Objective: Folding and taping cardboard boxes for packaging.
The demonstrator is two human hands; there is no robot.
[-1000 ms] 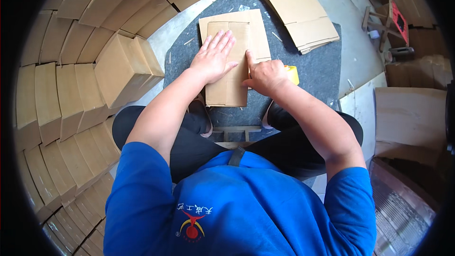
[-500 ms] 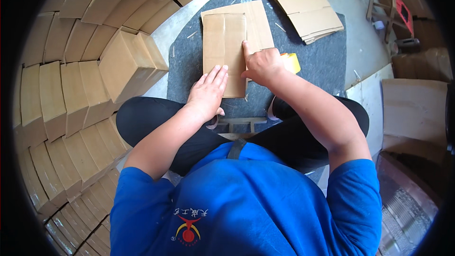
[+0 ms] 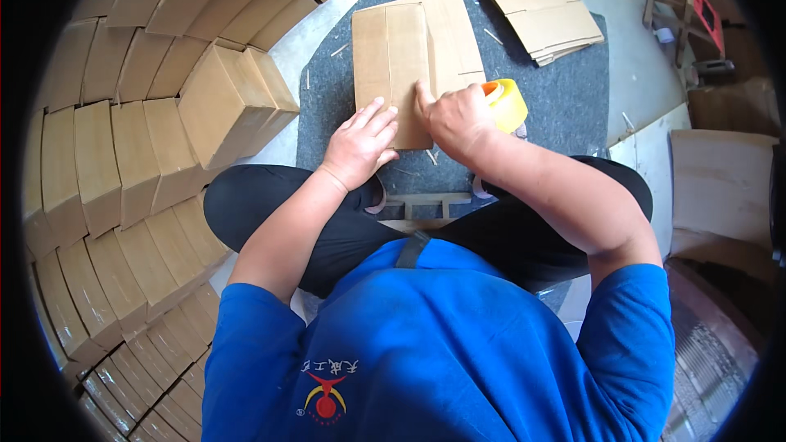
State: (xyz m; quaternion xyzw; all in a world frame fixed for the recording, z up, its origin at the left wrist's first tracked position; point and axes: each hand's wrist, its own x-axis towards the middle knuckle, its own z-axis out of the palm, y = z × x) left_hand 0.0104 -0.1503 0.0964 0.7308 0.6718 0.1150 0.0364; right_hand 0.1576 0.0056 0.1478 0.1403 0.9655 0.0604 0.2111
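A brown cardboard carton (image 3: pixel 391 49) with a long seam down its top lies in front of me, partly over a flat cardboard piece (image 3: pixel 452 37). My left hand (image 3: pixel 360 146) rests with fingers stretched out on its near left corner. My right hand (image 3: pixel 460 121) presses its index finger on the carton's right edge, the other fingers curled. A yellow tape roll (image 3: pixel 511 106) with an orange core sits against those curled fingers and appears held by them. How the fingers grip it is mostly hidden.
Under the work is a dark grey mat (image 3: pixel 327 86). Flat cardboard sheets (image 3: pixel 536 8) lie in a pile at the far right. Stacked cartons (image 3: pixel 123 147) wall in my left side. Larger cardboard (image 3: pixel 720 184) stands on the right, and a wooden frame (image 3: pixel 422 200) is between my feet.
My right hand has slid its index finger along the carton's edge toward me. The tape roll has come along with it and shows more fully. My left hand stays on the carton.
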